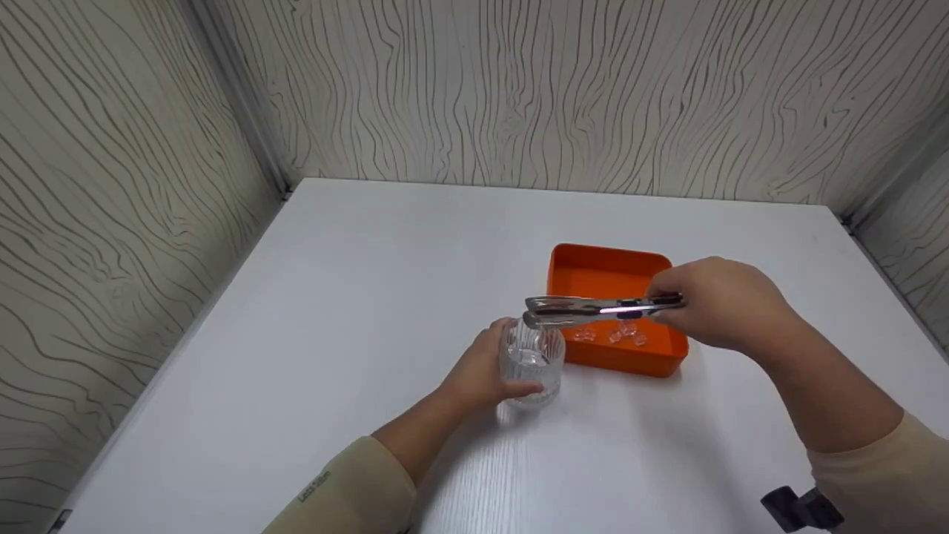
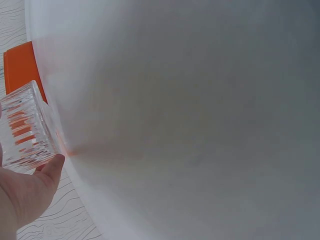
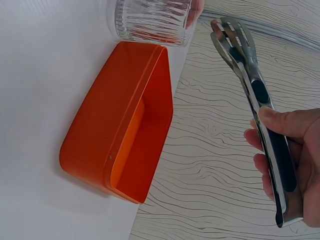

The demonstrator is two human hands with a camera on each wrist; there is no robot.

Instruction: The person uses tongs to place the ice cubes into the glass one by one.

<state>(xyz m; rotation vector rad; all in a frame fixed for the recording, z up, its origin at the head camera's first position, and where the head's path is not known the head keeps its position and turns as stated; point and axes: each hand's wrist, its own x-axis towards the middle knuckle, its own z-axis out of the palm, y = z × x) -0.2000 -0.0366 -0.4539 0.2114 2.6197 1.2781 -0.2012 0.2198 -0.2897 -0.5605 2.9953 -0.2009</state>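
Tongs (image 1: 630, 308) extend from right hand (image 1: 718, 304) over glass (image 1: 532, 365) in left hand (image 1: 476, 376)

White table (image 1: 385, 259), flat top, a bit glossy, faint grain showing at the near side. Orange tray (image 1: 615, 363) sits directly on it, right of the middle — base down, open side up, slightly skewed to the table's back edge. Ribbed clear glass (image 1: 531, 367) is upright or nearly so, just beside the tray's near left corner — can't tell whether its base touches the table.
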